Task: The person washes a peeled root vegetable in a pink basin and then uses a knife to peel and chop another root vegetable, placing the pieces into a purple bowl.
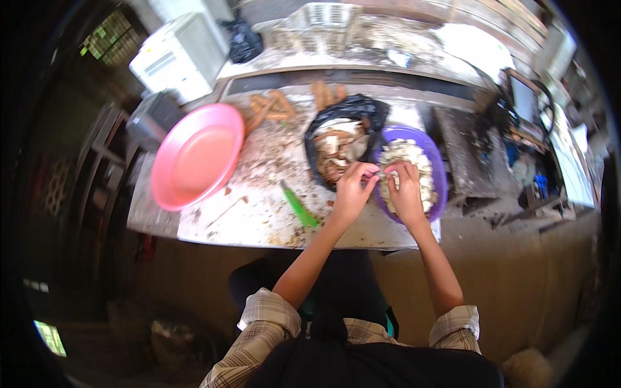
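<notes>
My left hand (355, 188) is between a black plastic bag (373, 107) and a purple plastic basin (439, 160), its thumb and fingers curled close together. Over the basin, my right hand (406, 190) faces it with bent fingers. The two sets of fingertips are a small gap apart; blur hides whether either holds a small piece. Pale cut chunks (421, 160) of what look like peeled roots fill much of the basin. Brown and white peelings (339, 145) lie in the opened bag. To the left, a green-handled knife (300, 207) rests on the white tabletop.
A pink basin (201, 155) stands at the table's left. Long brown roots (274, 105) lie along its back, and dirt and scraps litter the tabletop (233, 225). Behind are a white crate (322, 22), another black bag (244, 41) and a white boxy appliance (167, 58).
</notes>
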`<state>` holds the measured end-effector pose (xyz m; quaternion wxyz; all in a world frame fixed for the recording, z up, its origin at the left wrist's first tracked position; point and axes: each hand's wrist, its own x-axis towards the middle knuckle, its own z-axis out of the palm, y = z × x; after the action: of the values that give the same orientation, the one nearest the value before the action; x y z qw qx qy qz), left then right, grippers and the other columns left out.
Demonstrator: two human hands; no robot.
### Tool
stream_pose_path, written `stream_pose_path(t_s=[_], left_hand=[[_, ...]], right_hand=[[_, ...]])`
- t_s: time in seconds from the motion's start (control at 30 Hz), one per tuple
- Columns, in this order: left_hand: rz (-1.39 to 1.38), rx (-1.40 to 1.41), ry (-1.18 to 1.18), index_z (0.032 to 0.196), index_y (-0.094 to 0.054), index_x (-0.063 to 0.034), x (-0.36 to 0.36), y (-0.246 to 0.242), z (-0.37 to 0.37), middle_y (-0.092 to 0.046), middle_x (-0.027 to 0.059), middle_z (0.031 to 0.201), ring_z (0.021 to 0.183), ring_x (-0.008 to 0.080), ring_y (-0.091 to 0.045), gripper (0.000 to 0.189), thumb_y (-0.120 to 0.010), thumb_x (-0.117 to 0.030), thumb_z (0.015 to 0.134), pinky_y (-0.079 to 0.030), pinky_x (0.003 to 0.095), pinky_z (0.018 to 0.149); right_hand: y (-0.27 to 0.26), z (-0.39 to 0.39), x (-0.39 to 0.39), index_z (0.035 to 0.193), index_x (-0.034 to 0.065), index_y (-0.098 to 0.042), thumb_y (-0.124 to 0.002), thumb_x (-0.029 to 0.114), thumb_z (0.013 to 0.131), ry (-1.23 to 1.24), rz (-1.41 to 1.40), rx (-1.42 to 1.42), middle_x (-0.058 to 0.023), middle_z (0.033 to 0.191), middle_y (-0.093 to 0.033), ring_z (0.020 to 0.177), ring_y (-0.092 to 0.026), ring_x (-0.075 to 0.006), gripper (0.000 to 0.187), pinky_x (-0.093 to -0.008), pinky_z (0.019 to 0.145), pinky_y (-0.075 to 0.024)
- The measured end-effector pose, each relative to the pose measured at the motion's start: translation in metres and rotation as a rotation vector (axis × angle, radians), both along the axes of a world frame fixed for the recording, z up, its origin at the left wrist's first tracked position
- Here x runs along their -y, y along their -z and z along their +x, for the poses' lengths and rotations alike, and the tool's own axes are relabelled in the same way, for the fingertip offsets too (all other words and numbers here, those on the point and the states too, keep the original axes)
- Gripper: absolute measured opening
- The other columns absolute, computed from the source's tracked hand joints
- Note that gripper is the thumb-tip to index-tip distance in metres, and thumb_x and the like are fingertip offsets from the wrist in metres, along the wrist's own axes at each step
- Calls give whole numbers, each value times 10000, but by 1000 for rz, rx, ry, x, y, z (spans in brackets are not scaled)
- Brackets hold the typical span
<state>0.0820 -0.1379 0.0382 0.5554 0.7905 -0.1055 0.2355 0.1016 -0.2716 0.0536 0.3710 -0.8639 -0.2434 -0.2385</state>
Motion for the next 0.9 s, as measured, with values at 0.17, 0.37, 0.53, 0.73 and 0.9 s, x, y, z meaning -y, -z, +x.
stream_pose_path(t_s=[0.17, 0.37, 0.53, 0.73, 0.9], left_hand=[[-16, -96, -416, 912, -581, -21, -132, 19, -77, -560, 95, 827, 743, 167, -577, 197, -598, 14, 720, -497, 273, 634], [118, -407, -615, 928, -566, -5, -222, 80, -146, -567, 117, 848, 732, 197, -586, 234, -621, -12, 701, -499, 291, 632], [326, -421, -795, 927, -567, -1, -227, 110, -142, -564, 127, 822, 696, 246, -572, 287, -660, -84, 668, -479, 322, 640], [311, -558, -800, 867, -543, -22, -224, 110, -128, -522, 103, 832, 821, 267, -525, 268, -668, -112, 648, -449, 362, 702], [310, -517, -814, 860, -535, -28, -226, 112, -129, -526, 101, 823, 825, 272, -520, 258, -661, -102, 646, -444, 372, 704]], right_hand=[[31, -29, -135, 825, 15, -537, -558, 1, 697, -495, 98, -276, -129, 819, -516, 834, -477, -311, 131, -384, 759, -383], [95, -37, -241, 881, 38, -579, -591, 55, 696, -787, -258, -292, -128, 884, -543, 883, -486, -297, 187, -366, 789, -399], [112, -37, -284, 867, 43, -579, -624, 105, 693, -645, -363, -227, -128, 874, -543, 890, -482, -294, 191, -354, 793, -403], [126, -34, -287, 833, 42, -550, -627, 80, 687, -520, -385, -260, -129, 842, -537, 889, -485, -286, 169, -352, 779, -412], [117, -48, -281, 872, 31, -532, -608, 39, 688, -594, -241, -624, -131, 767, -546, 825, -504, -291, 199, -380, 731, -424]])
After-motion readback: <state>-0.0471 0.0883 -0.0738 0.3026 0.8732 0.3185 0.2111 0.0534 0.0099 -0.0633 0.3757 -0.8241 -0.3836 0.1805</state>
